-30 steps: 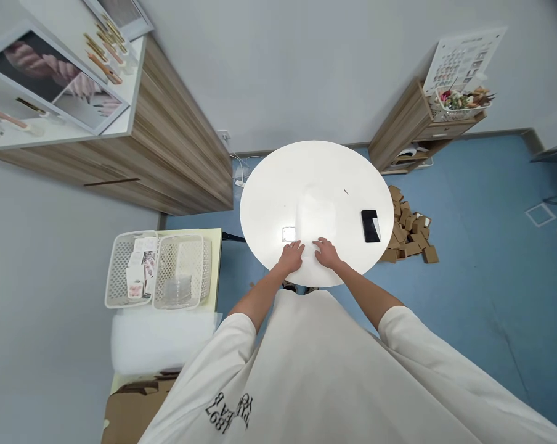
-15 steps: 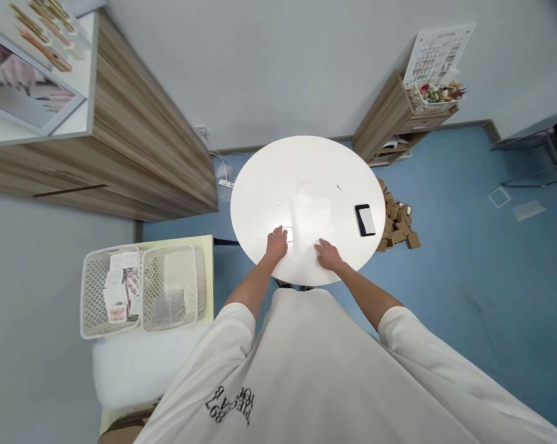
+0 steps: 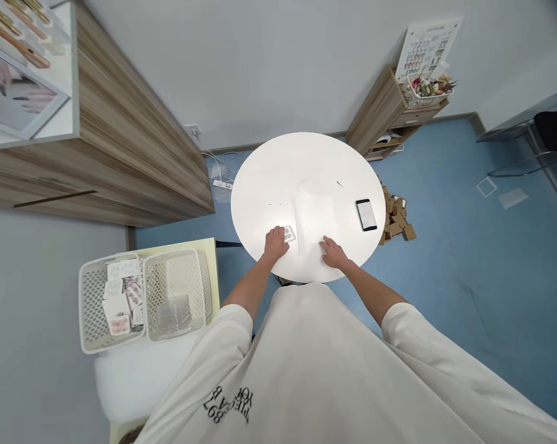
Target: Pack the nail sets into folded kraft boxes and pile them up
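Observation:
On the round white table point(image 3: 278, 160), my left hand point(image 3: 275, 242) has its fingers curled at the left side of a small flat clear case point(image 3: 289, 234) with a grey pattern. Part of that case is hidden under the hand. To the right of it lies a pale, almost transparent sheet point(image 3: 313, 213), hard to tell from the tabletop. My right hand point(image 3: 333, 253) rests at the sheet's lower right, fingers stretched out and holding nothing I can see. A black-edged tablet or phone point(image 3: 366, 214) lies farther right.
A thin dark object point(image 3: 339, 183) lies toward the table's back right. Left of me, white baskets point(image 3: 93, 314) hold cards and clear cases. Small brown boxes point(image 3: 398, 225) are heaped on the floor at right. Wooden cabinets point(image 3: 140, 142) stand against the wall.
The case by my left hand now shows a grey pattern where it looked white before. My right hand has shifted slightly right. The whole view has tilted a little.

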Demonstrator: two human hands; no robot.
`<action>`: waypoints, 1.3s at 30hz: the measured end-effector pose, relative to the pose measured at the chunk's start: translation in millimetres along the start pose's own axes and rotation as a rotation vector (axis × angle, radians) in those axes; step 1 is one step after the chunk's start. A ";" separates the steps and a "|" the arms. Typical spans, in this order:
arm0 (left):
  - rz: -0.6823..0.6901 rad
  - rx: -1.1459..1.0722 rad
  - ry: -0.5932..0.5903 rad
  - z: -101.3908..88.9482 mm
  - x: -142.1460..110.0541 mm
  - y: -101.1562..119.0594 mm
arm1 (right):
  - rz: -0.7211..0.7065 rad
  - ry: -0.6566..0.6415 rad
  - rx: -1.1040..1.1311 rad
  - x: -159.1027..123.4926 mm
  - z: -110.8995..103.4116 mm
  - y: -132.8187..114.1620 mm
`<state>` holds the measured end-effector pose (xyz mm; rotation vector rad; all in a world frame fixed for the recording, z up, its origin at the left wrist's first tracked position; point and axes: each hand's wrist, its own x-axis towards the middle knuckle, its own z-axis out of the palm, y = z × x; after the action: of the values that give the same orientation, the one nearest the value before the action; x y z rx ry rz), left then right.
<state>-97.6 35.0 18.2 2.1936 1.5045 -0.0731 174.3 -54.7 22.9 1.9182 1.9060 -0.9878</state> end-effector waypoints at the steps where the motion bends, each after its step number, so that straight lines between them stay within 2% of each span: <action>1: 0.006 -0.011 0.011 -2.6 -0.5 1.8 | -0.002 0.023 0.002 -0.9 0.9 -0.6; 6: 0.110 -0.030 0.040 -13.6 6.0 27.1 | 0.037 0.227 0.000 -8.0 4.0 0.0; 11: 0.188 -0.019 -0.012 -13.0 21.0 66.7 | -0.020 0.183 -0.016 -11.5 -0.1 15.1; 15: 0.201 -0.011 -0.033 -1.4 34.6 92.4 | -0.103 0.146 -0.065 -8.1 -3.4 30.3; 19: 0.191 0.008 -0.068 13.3 46.6 108.6 | -0.182 0.160 -0.117 -4.4 -2.2 39.7; 24: 0.159 0.035 -0.074 28.3 57.1 117.4 | -0.231 0.145 -0.146 -0.5 0.8 46.9; 30: 0.143 0.109 -0.069 38.6 63.2 118.3 | -0.268 0.152 -0.189 2.4 4.3 52.8; 35: 0.155 0.103 -0.085 40.6 64.1 117.7 | -0.272 0.163 -0.229 3.7 5.0 53.3; 39: 0.156 0.066 -0.133 35.2 62.9 114.5 | -0.259 0.147 -0.252 6.1 1.9 50.9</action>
<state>37.1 42.6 8.2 2.3017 1.2723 -0.2151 221.9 -56.5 3.8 1.6729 2.2828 -0.6438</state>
